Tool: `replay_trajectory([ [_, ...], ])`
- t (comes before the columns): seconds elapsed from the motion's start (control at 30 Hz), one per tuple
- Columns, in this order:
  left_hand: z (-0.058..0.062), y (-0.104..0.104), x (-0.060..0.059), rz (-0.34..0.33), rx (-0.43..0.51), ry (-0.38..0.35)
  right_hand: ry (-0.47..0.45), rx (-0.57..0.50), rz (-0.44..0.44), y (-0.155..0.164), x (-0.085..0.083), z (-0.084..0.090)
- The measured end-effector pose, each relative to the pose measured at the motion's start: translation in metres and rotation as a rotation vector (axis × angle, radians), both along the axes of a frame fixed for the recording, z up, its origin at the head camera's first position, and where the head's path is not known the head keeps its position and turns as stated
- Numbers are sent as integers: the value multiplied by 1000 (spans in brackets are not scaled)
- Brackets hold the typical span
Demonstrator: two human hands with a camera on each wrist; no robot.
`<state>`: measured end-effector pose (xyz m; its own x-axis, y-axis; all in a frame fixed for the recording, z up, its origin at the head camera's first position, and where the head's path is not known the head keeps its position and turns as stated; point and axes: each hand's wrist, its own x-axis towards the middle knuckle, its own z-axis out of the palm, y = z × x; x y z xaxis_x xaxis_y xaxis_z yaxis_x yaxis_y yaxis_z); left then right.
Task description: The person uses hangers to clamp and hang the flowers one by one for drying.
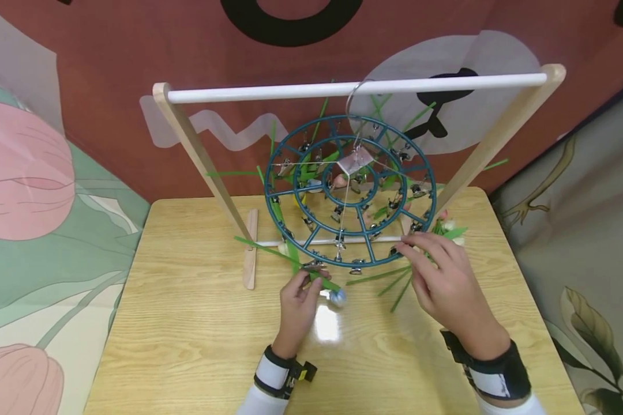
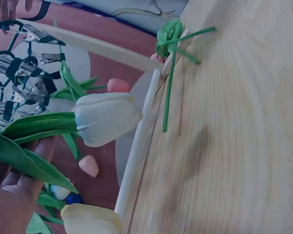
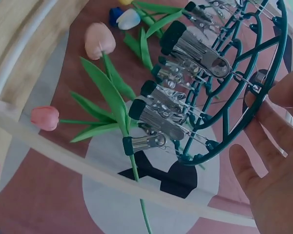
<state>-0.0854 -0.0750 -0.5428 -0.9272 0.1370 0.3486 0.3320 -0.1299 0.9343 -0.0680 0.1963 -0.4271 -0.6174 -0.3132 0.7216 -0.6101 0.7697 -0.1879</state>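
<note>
clip hanger (image 1: 350, 193): round teal plastic ring, metal clips all round, hangs tilted from the white rail (image 1: 353, 89) over the table
left hand (image 1: 299, 304): fingers curled round a green tulip stem (image 1: 323, 280) right under the front clips
right hand (image 1: 446, 282): fingertips pinch the ring's right edge
table (image 1: 187, 323): pale glossy woodgrain, loose stems (image 1: 394, 282) lying on it
</note>
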Motion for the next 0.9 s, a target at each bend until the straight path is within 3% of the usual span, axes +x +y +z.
replay_trajectory([
  [0.27, 9, -9, -7, 71, 17, -27, 13, -47, 78, -9, 4, 2],
  [0.53, 15, -13, -12, 123, 37, -73, 71, -115, 84, -7, 8, 5],
  [0.7, 17, -12, -15, 104, 40, -59, 149, -246, 2, 5, 10, 4],
  [0.9, 19, -13, -14, 100, 49, -54, 48, -286, -144, 39, 16, -16],
])
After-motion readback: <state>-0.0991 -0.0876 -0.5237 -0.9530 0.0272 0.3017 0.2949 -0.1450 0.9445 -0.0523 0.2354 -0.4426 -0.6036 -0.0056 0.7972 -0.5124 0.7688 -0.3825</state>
